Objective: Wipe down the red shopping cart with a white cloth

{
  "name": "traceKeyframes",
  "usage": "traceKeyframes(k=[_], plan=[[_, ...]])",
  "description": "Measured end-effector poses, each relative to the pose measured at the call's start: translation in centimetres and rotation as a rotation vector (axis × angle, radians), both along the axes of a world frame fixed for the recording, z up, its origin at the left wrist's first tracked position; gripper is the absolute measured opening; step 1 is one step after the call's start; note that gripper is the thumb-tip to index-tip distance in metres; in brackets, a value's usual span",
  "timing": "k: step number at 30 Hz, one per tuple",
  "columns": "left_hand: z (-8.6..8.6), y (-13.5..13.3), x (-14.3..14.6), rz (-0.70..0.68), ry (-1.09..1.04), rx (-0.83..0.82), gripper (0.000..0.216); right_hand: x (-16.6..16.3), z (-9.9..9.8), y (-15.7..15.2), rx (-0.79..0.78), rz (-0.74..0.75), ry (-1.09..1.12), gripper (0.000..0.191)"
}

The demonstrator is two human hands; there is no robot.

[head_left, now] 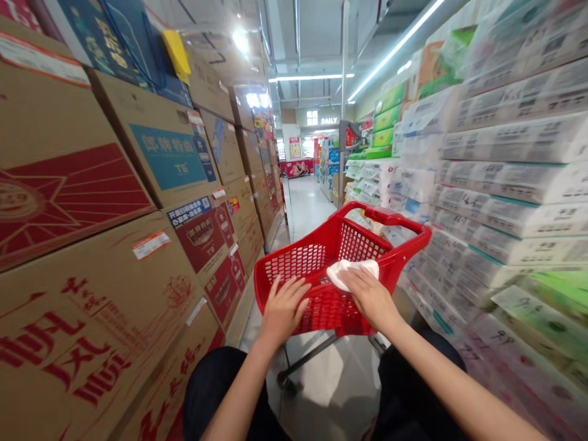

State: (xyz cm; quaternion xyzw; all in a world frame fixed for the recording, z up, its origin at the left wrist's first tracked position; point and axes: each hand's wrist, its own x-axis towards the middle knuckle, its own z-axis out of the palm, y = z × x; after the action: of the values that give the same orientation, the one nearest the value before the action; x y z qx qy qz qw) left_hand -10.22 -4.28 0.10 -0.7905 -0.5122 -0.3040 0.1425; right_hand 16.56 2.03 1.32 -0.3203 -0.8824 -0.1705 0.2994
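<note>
A red plastic shopping cart point(316, 315) stands side-on just in front of my knees. My right hand point(370, 297) presses a folded white cloth point(339, 275) against the top rim of its near side, fingers laid over the cloth. Further left on the same side, my left hand point(285, 306) rests with spread fingers and holds nothing. The cart's handle point(397, 219) rises at the right end. Below the basket, a grey metal leg runs down to a dark wheel point(289, 386).
Stacked cardboard cartons point(114, 306) wall the left side closely. Piles of plastic-wrapped tissue packs point(496, 202) line the right. A thin metal post point(342, 159) stands beyond the cart, and the tiled aisle point(303, 208) runs back to more shelves.
</note>
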Motion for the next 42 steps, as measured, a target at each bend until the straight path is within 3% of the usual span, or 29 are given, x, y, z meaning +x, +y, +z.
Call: traceKeyframes(k=[4,10,14,19,23,28,31,36,39,42], plan=[[-0.9,0.2,3.2,0.078,0.018,0.008,0.055,1.0,0.6,-0.3,0.055,0.005,-0.093,0.058],[-0.9,0.3,3.5,0.109,0.058,-0.005,0.062,5.3,2.0,0.4,0.086,-0.167,-0.071,0.056],[-0.6,0.0,4.8,0.11,0.026,-0.022,0.06,3.5,1.2,-0.3,0.073,-0.245,0.014,0.051],[-0.8,-0.2,5.8,0.099,0.042,-0.049,0.062,1.3,0.9,-0.8,0.033,-0.126,-0.059,0.052],[-0.9,-0.4,5.3,0.099,0.079,-0.045,0.063,5.6,2.5,0.2,0.062,-0.085,-0.128,0.055],[-0.9,-0.5,6.1,0.131,0.112,-0.036,0.063,10.8,3.5,0.5,0.166,-0.306,-0.034,0.057],[-1.0,-0.5,7.0,0.151,0.107,-0.035,0.062,9.0,2.3,-0.4,0.18,-0.371,-0.005,0.057],[-1.4,-0.3,7.2,0.142,0.136,-0.026,0.063,3.6,0.1,-1.8,0.139,-0.222,-0.077,0.06],[-1.5,-0.2,6.7,0.132,0.156,-0.029,0.065,5.2,0.7,-1.3,0.139,-0.158,-0.106,0.063],[-1.5,-0.2,6.6,0.13,0.155,-0.032,0.068,9.3,1.9,0.1,0.153,-0.234,-0.065,0.065]])
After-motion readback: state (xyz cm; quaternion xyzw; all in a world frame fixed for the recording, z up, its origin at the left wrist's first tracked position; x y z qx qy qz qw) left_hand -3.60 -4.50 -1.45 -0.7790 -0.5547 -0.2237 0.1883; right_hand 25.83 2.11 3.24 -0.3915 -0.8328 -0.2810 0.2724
